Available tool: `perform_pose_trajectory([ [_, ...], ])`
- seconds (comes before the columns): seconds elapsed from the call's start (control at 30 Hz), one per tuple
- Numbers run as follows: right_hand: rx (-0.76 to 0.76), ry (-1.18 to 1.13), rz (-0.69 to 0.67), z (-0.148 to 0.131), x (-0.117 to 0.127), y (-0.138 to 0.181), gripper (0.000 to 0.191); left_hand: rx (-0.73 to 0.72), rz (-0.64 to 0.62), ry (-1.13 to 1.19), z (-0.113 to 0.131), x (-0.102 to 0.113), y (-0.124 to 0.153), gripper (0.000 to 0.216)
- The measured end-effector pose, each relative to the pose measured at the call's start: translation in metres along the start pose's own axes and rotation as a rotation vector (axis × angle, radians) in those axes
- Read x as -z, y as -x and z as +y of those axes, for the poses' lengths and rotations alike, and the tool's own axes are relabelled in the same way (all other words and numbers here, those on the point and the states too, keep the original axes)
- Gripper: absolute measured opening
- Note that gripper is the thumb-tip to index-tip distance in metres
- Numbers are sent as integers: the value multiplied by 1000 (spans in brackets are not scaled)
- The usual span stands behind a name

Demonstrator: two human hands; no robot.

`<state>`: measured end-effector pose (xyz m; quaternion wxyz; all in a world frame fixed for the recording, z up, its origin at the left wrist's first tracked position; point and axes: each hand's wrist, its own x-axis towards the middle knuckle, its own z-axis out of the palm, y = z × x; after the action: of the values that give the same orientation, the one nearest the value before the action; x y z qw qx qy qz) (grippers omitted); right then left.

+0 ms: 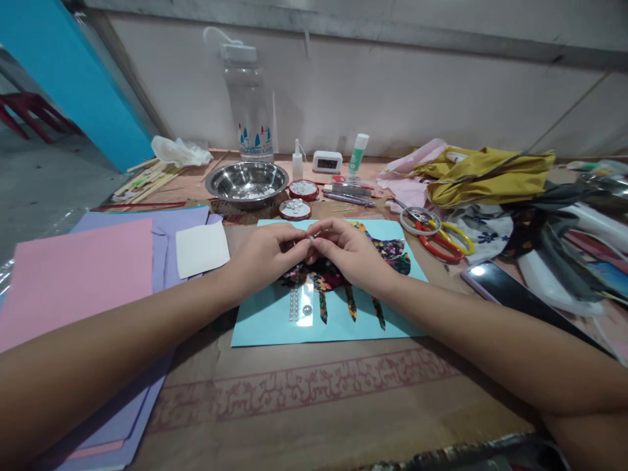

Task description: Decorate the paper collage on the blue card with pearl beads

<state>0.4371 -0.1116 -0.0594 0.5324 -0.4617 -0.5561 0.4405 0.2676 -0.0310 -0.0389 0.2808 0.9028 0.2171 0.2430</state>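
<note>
My left hand (267,254) and my right hand (350,252) meet above a light blue sheet of paper (267,333), thumbs and forefingers pinched together. Between the fingertips shows a small pale bead (311,239), partly covered by them. Dark floral fabric cutouts (328,281) lie on the blue sheet under my hands, with narrow patterned strips (351,304) pointing down from them. Just below my fingers is a clear strip with rows of stick-on pearls (294,304) and one larger pearl (307,310). My hands hide part of the fabric and the strip's upper end.
Pink paper (83,275) and purple sheets lie left, near a white square (202,248). Behind stand a steel bowl (248,180), red-rimmed dishes (295,209), a water bottle (250,104), a clock (327,161) and a glue stick (358,156). Scissors (441,242), a phone (520,294) and cloth (490,173) are right.
</note>
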Motion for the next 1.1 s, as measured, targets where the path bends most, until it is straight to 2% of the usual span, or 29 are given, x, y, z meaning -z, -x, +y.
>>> perform_pose_trajectory([
  [0.47, -40, -53, 12, -1, -2, -1, 13, -38, 42, -29, -3, 0, 1, 26],
  [1.1, -20, 49, 25, -5, -7, 3, 12, -53, 66, -49, -3, -3, 0, 29],
])
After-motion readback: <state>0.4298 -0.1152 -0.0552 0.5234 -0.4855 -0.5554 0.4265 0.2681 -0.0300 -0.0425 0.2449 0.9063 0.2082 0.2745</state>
